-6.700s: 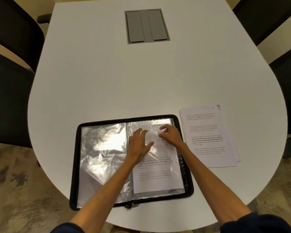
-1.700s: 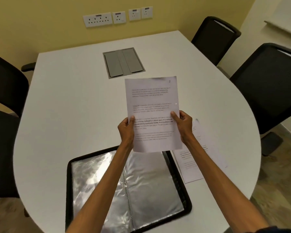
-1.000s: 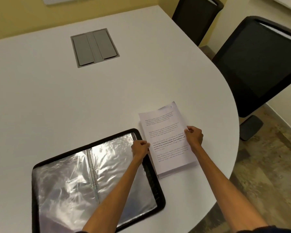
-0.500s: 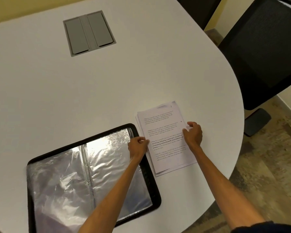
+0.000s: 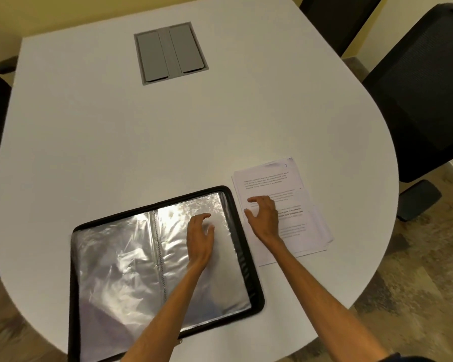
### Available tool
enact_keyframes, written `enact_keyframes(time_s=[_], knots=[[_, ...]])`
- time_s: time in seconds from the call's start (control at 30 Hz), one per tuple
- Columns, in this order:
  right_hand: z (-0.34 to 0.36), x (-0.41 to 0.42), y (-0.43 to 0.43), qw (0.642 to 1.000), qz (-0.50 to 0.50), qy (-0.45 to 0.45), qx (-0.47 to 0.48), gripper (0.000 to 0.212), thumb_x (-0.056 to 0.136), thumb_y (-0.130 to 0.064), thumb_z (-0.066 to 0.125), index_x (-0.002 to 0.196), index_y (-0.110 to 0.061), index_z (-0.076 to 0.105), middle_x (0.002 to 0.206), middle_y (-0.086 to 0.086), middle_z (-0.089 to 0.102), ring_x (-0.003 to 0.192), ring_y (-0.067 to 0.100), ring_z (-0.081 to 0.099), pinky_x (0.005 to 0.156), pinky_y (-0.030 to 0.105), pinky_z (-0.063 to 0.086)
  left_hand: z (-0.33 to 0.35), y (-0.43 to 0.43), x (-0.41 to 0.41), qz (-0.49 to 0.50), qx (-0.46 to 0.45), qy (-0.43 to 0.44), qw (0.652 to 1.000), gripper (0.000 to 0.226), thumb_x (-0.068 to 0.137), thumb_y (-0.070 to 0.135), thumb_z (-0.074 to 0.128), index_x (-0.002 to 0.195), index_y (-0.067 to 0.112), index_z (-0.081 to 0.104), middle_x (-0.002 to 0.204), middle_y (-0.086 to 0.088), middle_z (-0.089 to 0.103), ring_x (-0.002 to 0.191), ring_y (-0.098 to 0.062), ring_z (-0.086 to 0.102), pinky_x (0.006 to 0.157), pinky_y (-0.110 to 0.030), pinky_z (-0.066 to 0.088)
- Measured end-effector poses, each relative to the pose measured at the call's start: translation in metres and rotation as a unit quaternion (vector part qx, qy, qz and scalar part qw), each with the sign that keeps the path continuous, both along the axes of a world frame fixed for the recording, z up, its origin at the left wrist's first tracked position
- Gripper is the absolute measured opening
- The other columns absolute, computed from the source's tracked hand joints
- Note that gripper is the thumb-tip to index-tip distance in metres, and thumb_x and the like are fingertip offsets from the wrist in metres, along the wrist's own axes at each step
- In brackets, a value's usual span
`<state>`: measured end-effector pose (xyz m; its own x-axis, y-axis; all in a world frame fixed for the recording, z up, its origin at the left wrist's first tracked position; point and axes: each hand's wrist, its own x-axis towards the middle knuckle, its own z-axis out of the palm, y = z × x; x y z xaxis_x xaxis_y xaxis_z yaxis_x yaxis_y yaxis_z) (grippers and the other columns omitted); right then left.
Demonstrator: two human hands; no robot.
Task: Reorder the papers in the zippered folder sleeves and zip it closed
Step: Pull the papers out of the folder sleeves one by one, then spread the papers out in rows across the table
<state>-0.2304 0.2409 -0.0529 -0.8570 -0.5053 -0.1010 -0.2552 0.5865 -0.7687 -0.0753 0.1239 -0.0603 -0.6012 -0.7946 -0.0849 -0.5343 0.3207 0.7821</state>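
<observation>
Open folder (image 5: 246, 262) sits at 6 o'clock on the bench (image 5: 141, 139), paper stack (image 5: 293, 184) just beside it at 3. We see left hand (image 5: 200, 237) relaxed over the right sleeve (image 5: 220, 283), right hand (image 5: 263, 218) spread on the stack, fingers (image 5: 256, 199) gripping nothing. We judge sheets light, floppy, slick: pinch a corner.

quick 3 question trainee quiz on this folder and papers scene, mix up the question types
1. True or false: the black zippered folder with clear plastic sleeves lies open on the white rounded table.
2. The stack of white printed papers is: A) inside the folder's sleeves; B) on the table, right of the folder; C) held up in both hands.
3. Fill in: the ___ hand is over the paper stack.

Key
1. True.
2. B.
3. Right: the right hand is over the papers, the left hand over the folder's right-hand sleeve.
</observation>
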Motion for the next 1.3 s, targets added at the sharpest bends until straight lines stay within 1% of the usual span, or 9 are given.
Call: enact_keyframes(time_s=[0.17, 0.23, 0.4, 0.53, 0.63, 0.77, 0.97, 1.1, 1.3], knots=[[-0.009, 0.050, -0.011, 0.997, 0.073, 0.015, 0.008, 0.036, 0.087, -0.026, 0.068, 0.121, -0.019, 0.060, 0.124, 0.001, 0.059, 0.116, 0.017, 0.051, 0.099, 0.038, 0.044, -0.011, -0.010, 0.047, -0.006, -0.030, -0.044, 0.999, 0.034, 0.095, 0.022, 0.060, 0.129, 0.021, 0.056, 0.135, -0.002, 0.052, 0.128, -0.020, 0.043, 0.106, -0.043, 0.040], [-0.013, 0.069, -0.013, 0.995, 0.099, 0.009, 0.009, 0.041, 0.088, -0.029, 0.066, 0.126, -0.018, 0.057, 0.129, 0.002, 0.057, 0.120, 0.018, 0.050, 0.101, 0.039, 0.044, -0.010, -0.012, 0.065, -0.010, -0.047, -0.048, 0.998, 0.037, 0.097, 0.024, 0.058, 0.133, 0.021, 0.053, 0.140, -0.002, 0.050, 0.132, -0.020, 0.041, 0.109, -0.044, 0.038], [-0.023, 0.108, -0.012, 0.988, 0.146, 0.003, 0.058, 0.063, 0.091, -0.042, 0.059, 0.146, -0.017, 0.041, 0.152, 0.008, 0.037, 0.141, 0.024, 0.031, 0.114, 0.043, 0.031, -0.014, -0.018, 0.104, -0.001, -0.061, -0.062, 0.996, 0.045, 0.098, 0.027, 0.056, 0.141, 0.015, 0.049, 0.146, -0.008, 0.046, 0.137, -0.024, 0.037, 0.114, -0.044, 0.033], [-0.030, 0.127, -0.008, 0.976, 0.157, 0.048, 0.145, 0.065, 0.092, -0.042, 0.058, 0.148, -0.016, 0.037, 0.156, 0.008, 0.031, 0.144, 0.026, 0.027, 0.114, 0.045, 0.028, -0.014, -0.030, 0.131, 0.034, -0.037, -0.088, 0.995, 0.044, 0.101, 0.026, 0.050, 0.144, 0.014, 0.046, 0.152, -0.011, 0.039, 0.144, -0.026, 0.028, 0.117, -0.046, 0.024], [-0.034, 0.137, -0.006, 0.966, 0.167, 0.065, 0.189, 0.063, 0.094, -0.040, 0.056, 0.148, -0.017, 0.036, 0.157, 0.007, 0.028, 0.145, 0.027, 0.023, 0.116, 0.045, 0.025, -0.012, -0.043, 0.157, 0.062, -0.038, -0.144, 0.987, 0.046, 0.102, 0.021, 0.046, 0.146, 0.012, 0.042, 0.157, -0.014, 0.031, 0.147, -0.028, 0.020, 0.118, -0.049, 0.018], [-0.030, 0.144, -0.003, 0.970, 0.133, 0.065, 0.194, 0.062, 0.094, -0.033, 0.058, 0.148, -0.015, 0.036, 0.157, 0.008, 0.029, 0.145, 0.028, 0.024, 0.116, 0.048, 0.026, -0.018, -0.063, 0.196, 0.098, -0.029, -0.226, 0.969, 0.051, 0.098, 0.014, 0.048, 0.147, 0.010, 0.037, 0.158, -0.018, 0.024, 0.148, -0.033, 0.016, 0.117, -0.056, 0.019], [-0.022, 0.159, -0.005, 0.976, 0.037, 0.064, 0.203, 0.059, 0.092, -0.033, 0.060, 0.143, -0.010, 0.040, 0.150, 0.010, 0.040, 0.137, 0.029, 0.034, 0.108, 0.046, 0.031, -0.022, -0.087, 0.253, 0.156, -0.022, -0.270, 0.950, 0.051, 0.097, 0.021, 0.051, 0.146, 0.014, 0.039, 0.157, -0.020, 0.026, 0.146, -0.036, 0.019, 0.114, -0.059, 0.021], [-0.021, 0.168, -0.005, 0.974, 0.002, 0.074, 0.213, 0.052, 0.090, -0.031, 0.063, 0.135, -0.010, 0.048, 0.140, 0.011, 0.048, 0.128, 0.030, 0.041, 0.101, 0.046, 0.035, -0.025, -0.095, 0.282, 0.176, 0.023, -0.280, 0.943, 0.059, 0.101, 0.034, 0.047, 0.152, 0.012, 0.028, 0.162, -0.020, 0.011, 0.149, -0.035, 0.006, 0.117, -0.059, 0.010], [-0.025, 0.173, -0.007, 0.966, 0.017, 0.058, 0.251, 0.052, 0.093, -0.035, 0.059, 0.137, -0.012, 0.047, 0.148, 0.011, 0.039, 0.134, 0.030, 0.034, 0.104, 0.048, 0.033, -0.031, -0.097, 0.294, 0.114, 0.066, -0.292, 0.947, 0.070, 0.102, 0.049, 0.035, 0.157, 0.019, 0.006, 0.163, -0.015, -0.010, 0.150, -0.029, -0.013, 0.118, -0.054, -0.003]])
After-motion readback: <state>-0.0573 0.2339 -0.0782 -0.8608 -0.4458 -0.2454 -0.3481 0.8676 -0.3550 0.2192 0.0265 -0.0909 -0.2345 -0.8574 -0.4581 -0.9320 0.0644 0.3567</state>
